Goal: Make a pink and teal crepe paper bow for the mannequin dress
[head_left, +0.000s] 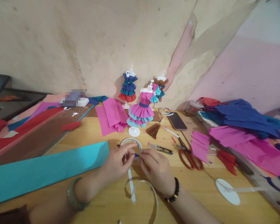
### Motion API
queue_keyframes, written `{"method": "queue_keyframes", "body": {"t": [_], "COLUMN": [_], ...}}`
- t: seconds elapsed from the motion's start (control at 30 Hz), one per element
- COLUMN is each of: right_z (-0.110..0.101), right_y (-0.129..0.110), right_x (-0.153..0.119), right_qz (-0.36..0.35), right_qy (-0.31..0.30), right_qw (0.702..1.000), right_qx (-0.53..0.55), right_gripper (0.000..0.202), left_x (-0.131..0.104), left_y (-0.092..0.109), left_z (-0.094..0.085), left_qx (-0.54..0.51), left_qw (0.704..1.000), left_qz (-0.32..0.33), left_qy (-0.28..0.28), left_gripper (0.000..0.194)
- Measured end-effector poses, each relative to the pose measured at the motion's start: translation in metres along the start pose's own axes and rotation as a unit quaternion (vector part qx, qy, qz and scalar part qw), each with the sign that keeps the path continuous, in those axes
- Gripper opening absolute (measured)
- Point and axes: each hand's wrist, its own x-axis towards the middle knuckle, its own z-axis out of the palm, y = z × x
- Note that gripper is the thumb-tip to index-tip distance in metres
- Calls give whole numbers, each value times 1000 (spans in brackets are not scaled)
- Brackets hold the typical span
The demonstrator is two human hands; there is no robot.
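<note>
My left hand [121, 158], with a jade bangle on its wrist, pinches a small dark blue piece [136, 155] at the table's centre. On the other side of that piece, the fingertips of my right hand [156, 166] are closed on it too; a black bead bracelet circles this wrist. Both hands are above a roll of white tape [131, 140], partly hidden by them. A loose white strip [131, 186] hangs or lies below the hands. Behind the roll stands a mannequin in a pink and light blue ruffled dress [141, 109].
Two more dressed mannequins [128, 85] stand by the wall. Snips [161, 148], red-handled scissors [189, 157] and a phone [177, 120] lie right. Turquoise paper [51, 168] stretches left; blue paper [245, 115] is piled right, beyond a white disc stand [227, 191].
</note>
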Motion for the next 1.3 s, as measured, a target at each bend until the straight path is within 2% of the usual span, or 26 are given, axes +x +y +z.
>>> {"method": "queue_keyframes", "body": {"t": [0.2,0.37,0.73,1.0,1.17,1.23,1.3], "right_z": [0,0,-1,-2,-8,-14,-22], "right_y": [0,0,-4,-3,7,8,7], "right_x": [0,0,4,2,0,3,7], "right_qz": [-4,-11,-25,12,111,134,140], "right_qy": [-12,-38,-41,-55,-33,-71,-141], "right_qw": [1000,999,999,997,982,967,944], "right_qx": [-7,-14,-16,44,150,204,262], "right_gripper": [16,17,16,18,15,10,9], "left_x": [0,2,4,2,4,7,9], "left_y": [0,4,5,3,-2,-4,-6], "left_z": [-1,-3,-2,-2,-6,-9,-11], "left_qx": [56,115,215,243,235,233,232], "left_qw": [997,986,967,961,968,970,970], "left_qz": [50,116,137,127,85,70,56], "left_qy": [20,-17,-31,-28,11,27,41], "left_gripper": [31,11,14,14,10,9,10]}}
